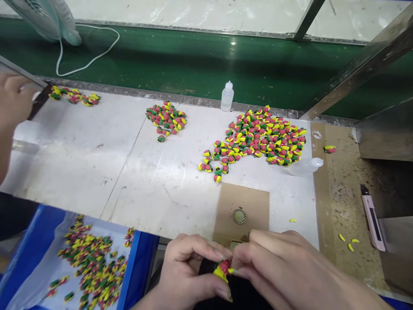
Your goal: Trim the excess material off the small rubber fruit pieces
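Left hand: The left hand (189, 267) was curled, its thumb and fingertips pinching the strawberry charm (225, 268) from the left.
Right hand: The right hand (284, 262) was nearly closed, its fingers pressed against the charm from the right.
Charm: It was held between both hands, just past the near edge of the bench (80, 172), over a dark cloth (238, 292). Its red top and yellow base showed.
Near the hands: A cardboard square (245, 206) lay at the near edge, with a round pendant (239, 216) on it.
Bench middle: Two heaps of charms (166, 120) lay towards the far edge, and the larger heap (254, 137) spread towards the right. An upright bottle (227, 97) stood at the far edge; another bottle (305, 167) lay on its side.
Near left corner: A blue tray (51, 241) held more charms.
Right side: A pink box cutter (372, 217) lay on a brown strip (342, 202).
Far left corner: Another person's hand (16, 97) held a dark tool (40, 101) beside a small cluster of charms (74, 95).
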### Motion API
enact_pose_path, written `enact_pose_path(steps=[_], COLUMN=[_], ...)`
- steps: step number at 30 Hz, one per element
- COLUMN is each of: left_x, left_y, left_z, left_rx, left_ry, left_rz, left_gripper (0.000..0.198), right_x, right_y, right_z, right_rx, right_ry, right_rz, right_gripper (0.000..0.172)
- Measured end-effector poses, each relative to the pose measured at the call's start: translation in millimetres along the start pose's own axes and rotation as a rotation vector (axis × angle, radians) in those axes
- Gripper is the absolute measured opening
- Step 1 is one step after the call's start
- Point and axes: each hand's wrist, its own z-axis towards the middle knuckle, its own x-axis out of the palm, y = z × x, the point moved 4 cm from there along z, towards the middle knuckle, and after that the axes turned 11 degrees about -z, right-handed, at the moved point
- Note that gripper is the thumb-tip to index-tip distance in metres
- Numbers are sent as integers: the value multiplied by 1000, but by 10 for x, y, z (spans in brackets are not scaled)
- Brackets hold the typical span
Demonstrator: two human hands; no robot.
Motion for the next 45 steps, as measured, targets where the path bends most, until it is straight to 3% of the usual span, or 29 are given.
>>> enact_pose_path(steps=[6, 13, 17, 23, 27, 30, 34, 38, 42, 45], left_x=[1, -19, 6, 102, 255, 359, 414, 415, 386, 357], left_y=[-40, -15, 54, 286, 487, 584, 614, 663, 665, 546], left_z=[0, -11, -25, -97, -221, -334, -412, -440, -411, -294], left_rx=[143, 209, 116, -38, -210, -426, -513, -492, -411, -228], left_ry=[40, 46, 50, -37, -108, -226, -321, -334, -295, -132], left_rz=[200, 239, 113, -165, -455, -607, -650, -627, -564, -420], left_gripper=[45, 44, 46, 36, 25, 19, 17, 17, 14, 18], right_x=[2, 105, 170, 275, 344, 386, 425, 445, 474, 511], right_y=[47, 40, 32, 1, 16, 34, 10, -14, -3, 20], right_z=[-27, -115, -237, -376, -474, -531, -587, -582, -588, -630], right_rx=[-69, -84, -65, 80, 108, 55, -6, -33, 71, 128], right_ry=[-13, -191, -378, -541, -708, -724, -740, -762, -817, -849], right_rz=[-114, -149, -29, 191, 152, 82, 141, 159, 68, 102], right_gripper=[58, 56, 39, 15, 14, 13, 12, 10, 13, 18])
